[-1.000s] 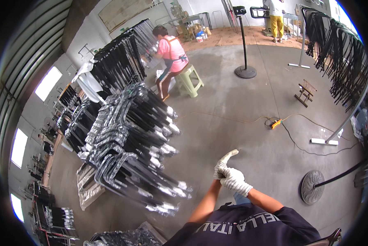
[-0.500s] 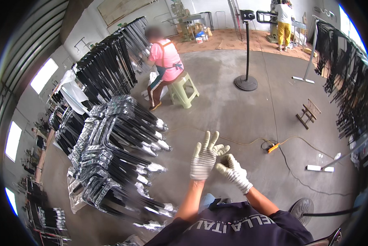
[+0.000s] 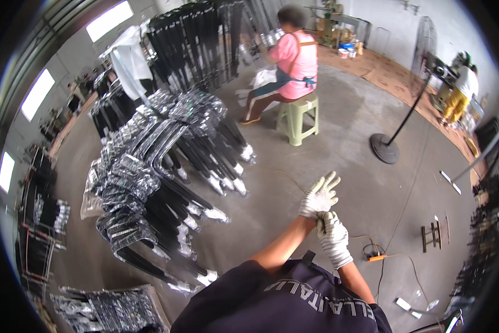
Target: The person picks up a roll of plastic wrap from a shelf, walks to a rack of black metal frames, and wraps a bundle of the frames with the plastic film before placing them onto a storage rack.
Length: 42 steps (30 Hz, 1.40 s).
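Perhaps hard tugging could tear the glove cuff (image 3: 308, 212) that the right hand (image 3: 334, 240) pinches, just below the spread left hand (image 3: 319, 196).

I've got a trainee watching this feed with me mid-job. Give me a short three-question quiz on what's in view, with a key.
1. Multiple choice: where are the fingers of the right hand?
a) on the fan's pole
b) at the cuff of the left glove
c) on the right knee

2. True or false: a co-worker in pink sits on a pale green stool.

3. Fill in the blank: the small corded box is coloured ____.

Key: 1 b; 2 true; 3 orange.
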### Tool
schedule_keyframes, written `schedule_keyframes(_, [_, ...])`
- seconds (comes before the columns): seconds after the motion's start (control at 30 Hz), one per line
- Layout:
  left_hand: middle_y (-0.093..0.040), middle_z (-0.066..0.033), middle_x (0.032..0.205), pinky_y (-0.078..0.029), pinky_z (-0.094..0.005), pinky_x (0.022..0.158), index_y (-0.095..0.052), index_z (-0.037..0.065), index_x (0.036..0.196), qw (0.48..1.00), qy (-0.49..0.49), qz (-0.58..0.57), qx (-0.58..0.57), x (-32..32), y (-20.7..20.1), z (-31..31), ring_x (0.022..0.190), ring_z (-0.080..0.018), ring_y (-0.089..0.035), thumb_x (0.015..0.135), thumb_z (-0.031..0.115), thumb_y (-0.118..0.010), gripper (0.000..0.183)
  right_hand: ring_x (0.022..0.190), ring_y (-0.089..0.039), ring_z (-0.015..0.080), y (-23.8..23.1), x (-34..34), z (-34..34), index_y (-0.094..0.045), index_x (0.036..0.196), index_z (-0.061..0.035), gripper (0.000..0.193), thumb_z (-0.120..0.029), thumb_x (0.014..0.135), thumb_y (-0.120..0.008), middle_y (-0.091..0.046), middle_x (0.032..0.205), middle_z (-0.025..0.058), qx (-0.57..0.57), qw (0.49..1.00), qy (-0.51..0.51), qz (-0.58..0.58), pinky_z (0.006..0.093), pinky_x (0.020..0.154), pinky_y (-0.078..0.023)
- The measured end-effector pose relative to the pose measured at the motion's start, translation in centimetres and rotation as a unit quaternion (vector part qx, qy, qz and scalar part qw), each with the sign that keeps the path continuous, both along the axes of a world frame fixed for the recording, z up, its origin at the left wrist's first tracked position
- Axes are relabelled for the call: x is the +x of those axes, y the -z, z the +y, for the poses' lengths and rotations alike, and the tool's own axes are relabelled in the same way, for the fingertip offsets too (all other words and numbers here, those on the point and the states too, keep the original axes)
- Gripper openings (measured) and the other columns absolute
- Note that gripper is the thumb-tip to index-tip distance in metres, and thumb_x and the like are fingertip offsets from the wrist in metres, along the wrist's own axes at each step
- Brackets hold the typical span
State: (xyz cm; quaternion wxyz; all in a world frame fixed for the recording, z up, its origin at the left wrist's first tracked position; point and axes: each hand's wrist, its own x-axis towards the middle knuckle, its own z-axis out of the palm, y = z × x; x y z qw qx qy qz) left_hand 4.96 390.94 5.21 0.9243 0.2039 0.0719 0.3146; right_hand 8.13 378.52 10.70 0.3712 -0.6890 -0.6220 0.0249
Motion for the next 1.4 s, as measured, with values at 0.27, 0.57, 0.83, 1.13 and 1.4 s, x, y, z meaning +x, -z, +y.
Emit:
schedule_keyframes(0.27, [-0.020, -0.0118, 0.142, -0.028, -0.0489, 0.101, -0.023, 0.007, 0.135, 0.990, -0.122, 0.053, 0.039, 2.7, -1.2, 11.5, 0.129, -0.0302, -0.024, 0.059, 0.036, -0.077, 0.098, 0.092, -0.057, 0.0312, -1.9, 4.7, 11.4, -0.057, 0.105, -0.0100, 0.035, -0.029, 0.077, -0.050, -0.060, 0.098, 0.0160, -0.169, 0.962, -0.044, 0.210, 0.0385, 0.080, -0.044])
schedule_keyframes(0.57, [-0.055, -0.0120, 0.113, -0.040, -0.0308, 0.089, -0.055, 0.004, 0.112, 0.800, -0.087, 0.358, 0.474, 20.1, -0.8, 25.1, 0.102, -0.0188, -0.052, 0.084, 0.017, -0.054, 0.032, 0.093, -0.056, 0.0298, -2.2, 18.9, 21.0, -0.053, 0.110, -0.0092, 0.037, -0.029, 0.078, -0.049, -0.059, 0.100, 0.0150, -0.154, 0.960, -0.068, 0.225, 0.0379, 0.080, -0.043])
schedule_keyframes(0.83, [-0.060, -0.0072, 0.078, -0.046, -0.0323, 0.068, -0.059, 0.013, 0.076, 0.310, 0.113, 0.262, 0.907, 33.4, 2.7, 34.8, 0.076, -0.0235, -0.058, 0.064, 0.016, -0.059, 0.012, 0.086, -0.058, 0.0309, 0.6, 33.8, 33.1, -0.050, 0.102, -0.0111, 0.033, -0.031, 0.077, -0.058, -0.058, 0.096, 0.0121, -0.078, 0.970, 0.150, 0.176, 0.0388, 0.075, -0.046])
schedule_keyframes(1.13, [-0.062, -0.0037, 0.077, -0.043, -0.0340, 0.058, -0.062, 0.013, 0.073, 0.247, 0.201, 0.315, 0.894, 46.2, 6.9, 44.6, 0.073, -0.0176, -0.059, 0.072, 0.011, -0.052, 0.010, 0.088, -0.060, 0.0277, 3.9, 47.7, 45.5, -0.063, 0.091, -0.0083, 0.029, -0.028, 0.071, -0.060, -0.063, 0.091, 0.0127, -0.283, 0.903, 0.199, 0.255, 0.0352, 0.077, -0.046])
schedule_keyframes(1.4, [-0.064, -0.0047, 0.085, -0.046, -0.0325, 0.070, -0.062, 0.014, 0.085, 0.295, 0.063, 0.390, 0.870, 59.8, 11.7, 61.0, 0.083, -0.0195, -0.061, 0.073, 0.020, -0.054, 0.016, 0.046, -0.047, 0.0075, 5.2, 61.3, 63.4, -0.064, 0.083, -0.0019, 0.016, -0.012, 0.071, -0.060, -0.056, 0.059, 0.0005, -0.226, 0.807, 0.148, 0.525, 0.0218, 0.044, -0.039])
